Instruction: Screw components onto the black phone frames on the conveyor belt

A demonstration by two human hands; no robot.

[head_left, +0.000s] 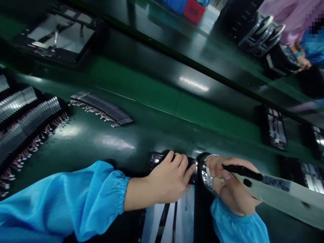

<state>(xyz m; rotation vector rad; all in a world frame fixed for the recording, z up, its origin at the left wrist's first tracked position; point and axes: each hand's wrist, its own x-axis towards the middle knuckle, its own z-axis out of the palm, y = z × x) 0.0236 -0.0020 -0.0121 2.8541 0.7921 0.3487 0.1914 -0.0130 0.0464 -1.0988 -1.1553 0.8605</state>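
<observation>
My left hand (172, 173) lies over the top end of a flat black device housing (155, 160), fingers curled down onto it. Below the hand, the housing's pale inner surface (186, 216) shows, with dark strips (163, 219) running along it. My right hand (234, 182) is closed around an electric screwdriver (286, 192), which has a pale body and a black lever. Its tip is hidden by my fingers. Right beside that hand is a round metal dish (207, 177) holding small shiny pieces, too small to name. The fingers partly cover the dish.
Rows of thin black parts with wires (30, 125) lie at the left, a smaller row (101, 106) farther in. Similar housings lie at back left (62, 37) and right (275, 128). A co-worker's hand (302, 62) is across the bench, near reels (264, 32). A red bin (194, 11) stands behind.
</observation>
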